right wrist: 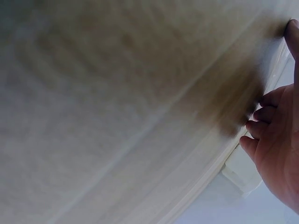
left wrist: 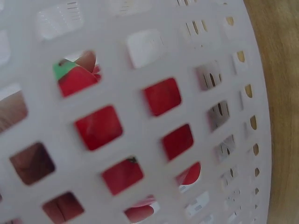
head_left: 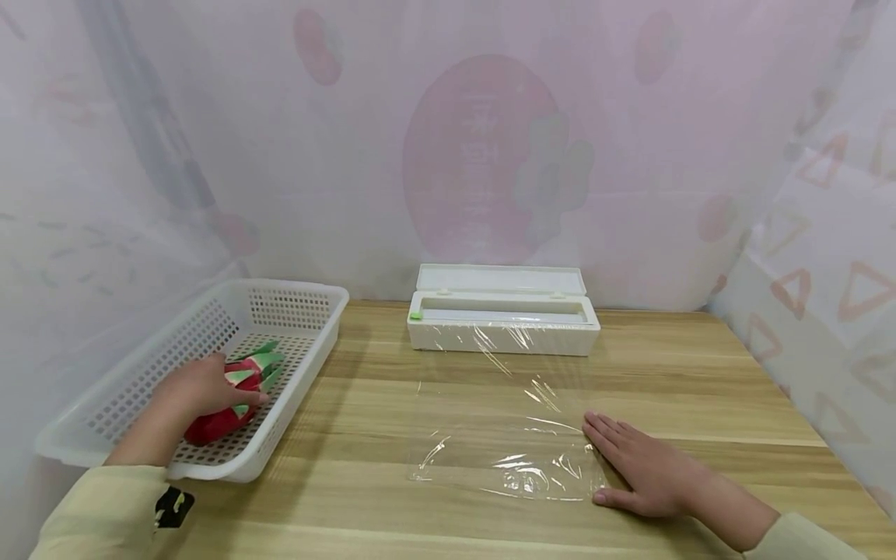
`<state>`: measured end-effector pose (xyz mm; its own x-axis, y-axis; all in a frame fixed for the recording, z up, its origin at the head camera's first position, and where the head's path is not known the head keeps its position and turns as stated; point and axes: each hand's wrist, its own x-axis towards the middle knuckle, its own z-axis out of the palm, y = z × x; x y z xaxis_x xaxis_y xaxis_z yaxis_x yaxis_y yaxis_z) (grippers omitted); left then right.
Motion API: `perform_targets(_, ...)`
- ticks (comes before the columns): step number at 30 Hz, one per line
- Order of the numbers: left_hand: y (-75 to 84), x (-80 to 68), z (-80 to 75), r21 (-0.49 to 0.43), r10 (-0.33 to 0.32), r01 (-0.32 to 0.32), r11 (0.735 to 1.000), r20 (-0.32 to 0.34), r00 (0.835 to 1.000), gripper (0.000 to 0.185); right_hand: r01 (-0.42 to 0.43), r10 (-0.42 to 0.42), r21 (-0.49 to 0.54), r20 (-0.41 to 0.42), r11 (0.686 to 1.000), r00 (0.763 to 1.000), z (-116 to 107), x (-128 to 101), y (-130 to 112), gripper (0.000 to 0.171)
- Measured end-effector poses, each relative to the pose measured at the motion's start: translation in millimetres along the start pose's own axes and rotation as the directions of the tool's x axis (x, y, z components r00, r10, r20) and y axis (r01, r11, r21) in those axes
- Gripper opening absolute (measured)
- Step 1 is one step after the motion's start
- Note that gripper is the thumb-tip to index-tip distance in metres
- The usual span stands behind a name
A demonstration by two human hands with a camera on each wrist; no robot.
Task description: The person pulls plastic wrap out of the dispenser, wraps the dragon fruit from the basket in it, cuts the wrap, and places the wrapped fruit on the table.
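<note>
Inside the white plastic basket [head_left: 297, 404] at the left, my left hand [head_left: 199, 386] grips a red dragon fruit [head_left: 266, 362] with green-tipped scales, thumb on the near side. Through the slots of the basket wall [left wrist: 133, 84], the left wrist view shows red patches of the dragon fruit [left wrist: 98, 128]. Most of the left fingers are hidden. A clear sheet of cling film [head_left: 504, 435] stretches over the wooden table from a white film dispenser [head_left: 500, 338]. My right hand [head_left: 647, 470] rests on the table, fingertips at the film's right edge; the right wrist view shows the hand [right wrist: 278, 149] too.
The dispenser's lid [head_left: 500, 278] stands raised at the back, and a small green slider [head_left: 416, 316] sits at its left end. Printed curtains [head_left: 364, 194] close off the back and both sides of the wooden table [head_left: 350, 498].
</note>
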<state>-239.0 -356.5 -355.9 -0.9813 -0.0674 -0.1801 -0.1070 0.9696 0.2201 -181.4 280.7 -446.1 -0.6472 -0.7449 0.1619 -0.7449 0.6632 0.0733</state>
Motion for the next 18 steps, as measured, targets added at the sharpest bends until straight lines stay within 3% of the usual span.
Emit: perform_targets(18, 0.2, -0.3, -2.7, -0.016, -0.003, 0.003, 1.000, -0.016, 1.000, 0.110, -0.013, 0.012, 0.016, 0.033, 1.000, 0.999, -2.9, 1.0, -1.7, 0.085)
